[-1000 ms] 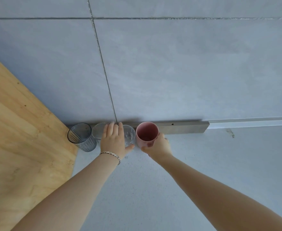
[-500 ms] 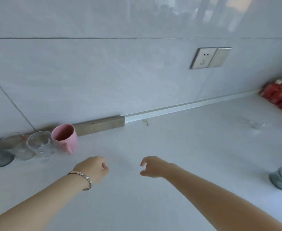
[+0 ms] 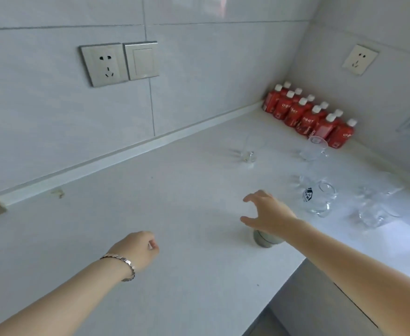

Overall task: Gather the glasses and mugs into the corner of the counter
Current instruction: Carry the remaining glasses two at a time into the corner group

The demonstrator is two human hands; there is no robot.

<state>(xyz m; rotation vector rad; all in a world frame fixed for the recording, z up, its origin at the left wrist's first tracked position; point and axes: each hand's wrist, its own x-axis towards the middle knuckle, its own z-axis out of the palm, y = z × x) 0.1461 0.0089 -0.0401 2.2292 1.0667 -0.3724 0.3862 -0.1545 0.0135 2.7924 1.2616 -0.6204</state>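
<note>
Several clear glasses stand scattered on the right part of the white counter [image 3: 150,238]: a small glass [image 3: 247,155], a handled glass mug [image 3: 314,149], a glass with a dark logo [image 3: 316,197] and a clear glass [image 3: 373,212] at the far right. A grey ribbed glass [image 3: 264,240] stands near the front edge, mostly hidden under my right wrist. My right hand [image 3: 268,213] hovers over it, fingers spread, holding nothing. My left hand [image 3: 138,249], bracelet on the wrist, hangs over the bare counter with fingers loosely curled and empty.
Several red bottles [image 3: 308,116] with white caps line the right wall in the far corner. A socket and a switch [image 3: 119,63] sit on the back wall, another socket [image 3: 359,59] on the right wall. The counter's front edge [image 3: 281,280] runs close below my right arm.
The view has swung right, away from the left corner with the pink mug and glasses. Both hands have let go and moved right; my right hand now spreads above the grey glass.
</note>
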